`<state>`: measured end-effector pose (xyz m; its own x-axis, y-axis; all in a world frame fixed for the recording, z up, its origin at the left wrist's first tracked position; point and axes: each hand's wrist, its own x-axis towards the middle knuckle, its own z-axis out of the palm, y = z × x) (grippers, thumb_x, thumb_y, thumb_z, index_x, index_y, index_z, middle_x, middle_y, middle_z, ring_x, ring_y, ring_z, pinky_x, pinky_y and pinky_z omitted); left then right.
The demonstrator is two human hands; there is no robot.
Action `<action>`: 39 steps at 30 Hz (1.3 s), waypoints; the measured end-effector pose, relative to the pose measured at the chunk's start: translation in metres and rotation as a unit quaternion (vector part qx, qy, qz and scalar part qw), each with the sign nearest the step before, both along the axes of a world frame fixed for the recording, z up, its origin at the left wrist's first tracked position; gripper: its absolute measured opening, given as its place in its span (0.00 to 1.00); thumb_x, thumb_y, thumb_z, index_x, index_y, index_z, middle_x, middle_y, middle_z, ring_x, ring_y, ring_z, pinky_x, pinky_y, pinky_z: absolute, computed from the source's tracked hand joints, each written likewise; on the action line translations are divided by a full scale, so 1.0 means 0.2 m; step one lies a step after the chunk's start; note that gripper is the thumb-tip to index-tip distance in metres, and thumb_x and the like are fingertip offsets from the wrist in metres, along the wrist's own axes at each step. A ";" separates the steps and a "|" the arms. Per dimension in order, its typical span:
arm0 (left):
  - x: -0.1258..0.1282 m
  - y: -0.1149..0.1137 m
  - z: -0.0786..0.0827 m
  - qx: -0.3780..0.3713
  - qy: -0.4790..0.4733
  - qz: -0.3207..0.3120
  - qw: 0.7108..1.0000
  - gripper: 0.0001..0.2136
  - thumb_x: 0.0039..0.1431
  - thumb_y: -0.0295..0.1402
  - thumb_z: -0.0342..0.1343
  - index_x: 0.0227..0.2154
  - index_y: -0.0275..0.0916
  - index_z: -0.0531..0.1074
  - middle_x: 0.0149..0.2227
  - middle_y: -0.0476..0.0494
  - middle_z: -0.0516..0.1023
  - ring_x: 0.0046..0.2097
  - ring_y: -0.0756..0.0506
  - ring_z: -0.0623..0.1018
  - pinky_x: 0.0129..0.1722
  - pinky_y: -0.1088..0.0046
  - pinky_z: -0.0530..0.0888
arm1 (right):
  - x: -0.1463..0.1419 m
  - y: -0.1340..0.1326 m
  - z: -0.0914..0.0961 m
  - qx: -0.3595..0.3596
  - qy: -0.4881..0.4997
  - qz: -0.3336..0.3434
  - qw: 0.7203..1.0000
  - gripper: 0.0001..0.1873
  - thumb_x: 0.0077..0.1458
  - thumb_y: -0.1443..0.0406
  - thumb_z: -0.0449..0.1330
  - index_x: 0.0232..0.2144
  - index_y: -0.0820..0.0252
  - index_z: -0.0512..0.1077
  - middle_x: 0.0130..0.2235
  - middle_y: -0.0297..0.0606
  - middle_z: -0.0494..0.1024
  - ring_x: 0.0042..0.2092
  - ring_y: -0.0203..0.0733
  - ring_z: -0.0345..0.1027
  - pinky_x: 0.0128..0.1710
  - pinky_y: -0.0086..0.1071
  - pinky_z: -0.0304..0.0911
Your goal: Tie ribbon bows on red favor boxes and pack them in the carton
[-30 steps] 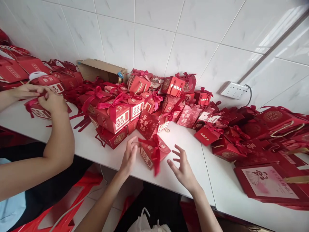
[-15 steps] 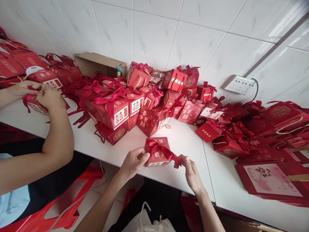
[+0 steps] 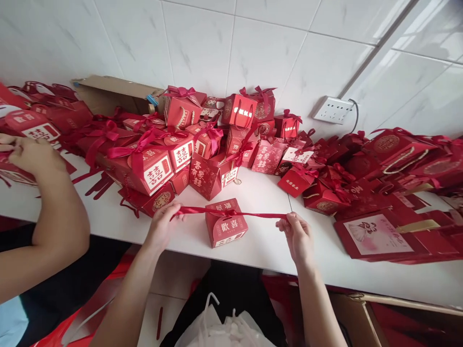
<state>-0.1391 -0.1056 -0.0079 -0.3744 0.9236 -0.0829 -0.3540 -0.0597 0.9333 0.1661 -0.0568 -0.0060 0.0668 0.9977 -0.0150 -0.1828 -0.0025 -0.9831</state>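
A small red gift box (image 3: 226, 226) with white characters stands near the front edge of the white counter (image 3: 267, 241). A red ribbon (image 3: 253, 214) runs across its top, stretched taut to both sides. My left hand (image 3: 163, 225) pinches the ribbon's left end, level with the box and to its left. My right hand (image 3: 298, 235) pinches the right end, to the right of the box. Both hands are closed on the ribbon.
A big heap of red ribboned gift boxes (image 3: 173, 154) fills the counter behind. Flat red bags (image 3: 383, 236) lie at the right. A brown carton (image 3: 112, 94) and a wall socket (image 3: 333, 110) sit by the tiled wall. Another person's arm (image 3: 47, 202) works at the left.
The box was set upright on the counter, then my hands took the ribbon ends and drew them apart until the ribbon is straight. The view shifted right.
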 end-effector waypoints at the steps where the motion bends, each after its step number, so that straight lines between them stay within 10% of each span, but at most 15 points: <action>1: -0.01 0.01 0.00 -0.004 -0.016 0.012 1.000 0.09 0.42 0.35 0.61 0.18 0.37 0.68 0.19 0.49 0.69 0.24 0.49 0.69 0.28 0.70 0.70 | 0.04 0.00 0.01 -0.002 0.014 -0.016 1.000 0.20 0.47 0.55 0.63 0.15 0.58 0.60 0.18 0.27 0.60 0.23 0.34 0.59 0.30 0.31 0.61; 13: 0.03 0.08 0.26 0.067 -0.172 0.096 0.978 0.02 0.47 0.30 0.57 0.24 0.39 0.70 0.29 0.48 0.76 0.34 0.49 0.76 0.33 0.75 0.75 | 0.30 0.04 0.15 0.091 0.141 -0.154 0.974 0.12 0.41 0.66 0.63 0.14 0.59 0.64 0.18 0.27 0.65 0.23 0.32 0.62 0.28 0.32 0.66; 24: 0.51 0.35 0.64 0.183 -0.033 -0.210 0.960 0.08 0.51 0.37 0.57 0.25 0.37 0.71 0.25 0.46 0.71 0.28 0.47 0.73 0.31 0.67 0.73 | -0.22 0.19 0.63 0.276 0.004 0.088 0.957 0.16 0.51 0.52 0.61 0.25 0.56 0.77 0.30 0.36 0.79 0.36 0.43 0.73 0.40 0.37 0.68; 32: 0.48 0.30 0.67 0.204 -0.010 -0.208 0.957 0.10 0.49 0.40 0.58 0.27 0.36 0.72 0.27 0.43 0.75 0.28 0.47 0.73 0.27 0.69 0.71 | -0.29 0.17 0.65 0.268 0.067 0.149 0.949 0.22 0.58 0.50 0.53 0.29 0.59 0.77 0.36 0.40 0.79 0.40 0.44 0.73 0.43 0.39 0.68; 39: 0.22 0.24 0.64 0.213 -0.016 -0.158 0.964 0.25 0.53 0.50 0.51 0.13 0.41 0.48 0.07 0.60 0.41 0.10 0.56 0.45 0.10 0.77 0.51 | 0.01 0.15 0.72 0.275 0.051 0.135 0.951 0.34 0.57 0.44 0.45 0.08 0.53 0.45 0.12 0.25 0.50 0.11 0.29 0.45 0.15 0.30 0.56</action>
<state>-0.0960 -0.0584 0.1191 -0.0719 0.9438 0.3225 -0.4455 -0.3196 0.8363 0.1679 -0.0276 0.1378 -0.1669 0.8373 0.5207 -0.3423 0.4460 -0.8270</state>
